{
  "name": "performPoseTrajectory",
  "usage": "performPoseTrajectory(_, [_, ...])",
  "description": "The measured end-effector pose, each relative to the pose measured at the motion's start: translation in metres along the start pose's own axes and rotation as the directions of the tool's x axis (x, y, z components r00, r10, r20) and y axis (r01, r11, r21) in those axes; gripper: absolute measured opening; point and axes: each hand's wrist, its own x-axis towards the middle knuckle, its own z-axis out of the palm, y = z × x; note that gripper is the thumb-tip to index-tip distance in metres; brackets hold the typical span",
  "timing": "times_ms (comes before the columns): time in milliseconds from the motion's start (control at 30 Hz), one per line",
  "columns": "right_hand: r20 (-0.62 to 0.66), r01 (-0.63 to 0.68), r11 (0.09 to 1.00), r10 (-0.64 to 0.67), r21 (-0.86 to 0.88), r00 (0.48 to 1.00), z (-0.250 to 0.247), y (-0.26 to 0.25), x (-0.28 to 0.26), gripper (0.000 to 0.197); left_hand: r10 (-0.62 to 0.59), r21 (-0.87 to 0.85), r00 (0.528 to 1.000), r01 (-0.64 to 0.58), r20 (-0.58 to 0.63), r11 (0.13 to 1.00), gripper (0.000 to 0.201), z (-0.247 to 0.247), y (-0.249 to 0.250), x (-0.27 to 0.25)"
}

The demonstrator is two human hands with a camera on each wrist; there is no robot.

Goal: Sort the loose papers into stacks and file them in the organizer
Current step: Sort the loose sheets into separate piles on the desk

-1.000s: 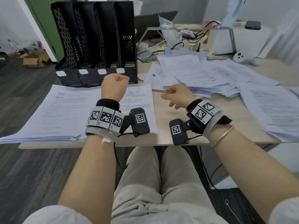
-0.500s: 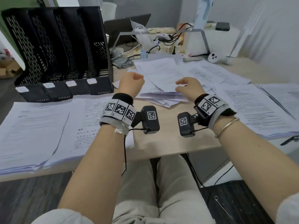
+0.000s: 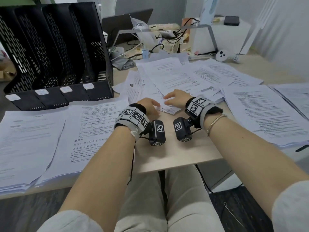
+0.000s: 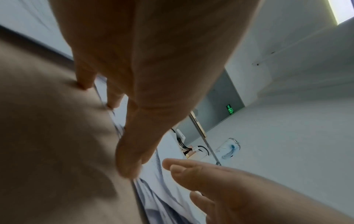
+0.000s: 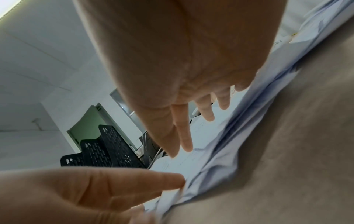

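Both hands lay flat at the near edge of the loose papers (image 3: 182,77) on the counter (image 3: 175,148) — left hand (image 3: 148,107) and right hand (image 3: 177,98), each grip relaxed, fingers straight, clamped on nothing. The black organizer (image 3: 55,52) stood far left (two sorted stacks (image 3: 50,131) lay just near of it).

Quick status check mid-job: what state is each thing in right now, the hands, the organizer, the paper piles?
left hand: open, fingertips at the near edge of the loose papers
right hand: open, fingers spread on the loose papers
loose papers: scattered, overlapping, unsorted
organizer: upright, visible slots look empty
left stacks: two piles lying flat, side by side
right stack: lying flat near the table edge
laptop: open, screen dark
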Motion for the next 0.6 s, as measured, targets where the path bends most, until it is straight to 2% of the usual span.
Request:
performPoseTrajectory(100, [0.125, -0.035, 0.999, 0.033, 0.016, 0.992, 0.002, 0.01, 0.007, 0.048, -0.023, 0.05, 0.999, 0.021, 0.032, 0.999, 0.052, 0.003, 0.002, 0.007])
performPoseTrajectory(167, [0.133, -0.042, 0.999, 0.044, -0.023, 0.99, 0.001, 0.009, 0.008, 0.051, -0.014, 0.043, 0.999, 0.013, 0.035, 0.999, 0.053, 0.002, 0.002, 0.008])
performPoseTrajectory(233, [0.125, -0.043, 0.997, 0.05, -0.061, 0.991, -0.001, 0.008, 0.006, 0.043, -0.01, 0.04, 0.999, 0.009, 0.036, 0.999, 0.051, 0.002, 0.002, 0.007])
performPoseTrajectory(300, [0.106, -0.067, 0.997, 0.071, -0.042, 0.992, -0.004, 0.005, 0.002, 0.026, -0.018, 0.02, 0.999, 0.018, 0.044, 1.0, 0.047, 0.002, 0.002, 0.009])
performPoseTrajectory(333, [0.092, -0.067, 0.997, 0.069, -0.023, 0.993, -0.006, 0.004, -0.001, 0.026, -0.028, -0.009, 0.999, 0.028, 0.036, 1.0, 0.046, 0.002, 0.003, 0.01])
performPoseTrajectory(400, [0.058, -0.036, 0.999, 0.034, 0.03, 0.998, -0.009, 0.003, -0.006, 0.036, -0.042, -0.1, 0.998, 0.038, -0.04, 0.994, 0.051, 0.001, 0.003, 0.012])
performPoseTrajectory(467, [0.013, -0.003, 0.996, 0.001, 0.092, 1.0, -0.011, -0.001, -0.017, 0.044, -0.056, -0.251, 0.987, 0.017, -0.15, 0.968, 0.065, 0.001, 0.006, 0.011])
performPoseTrajectory(533, [-0.005, 0.055, 0.988, -0.055, 0.145, 0.998, -0.012, -0.005, -0.027, 0.042, -0.03, -0.314, 0.975, -0.042, -0.222, 0.948, 0.075, 0.002, 0.006, 0.016])
performPoseTrajectory(600, [-0.012, 0.106, 0.978, -0.105, 0.18, 0.994, -0.011, -0.009, -0.037, 0.038, -0.026, -0.346, 0.974, -0.056, -0.226, 0.937, 0.076, 0.0, 0.009, 0.014])
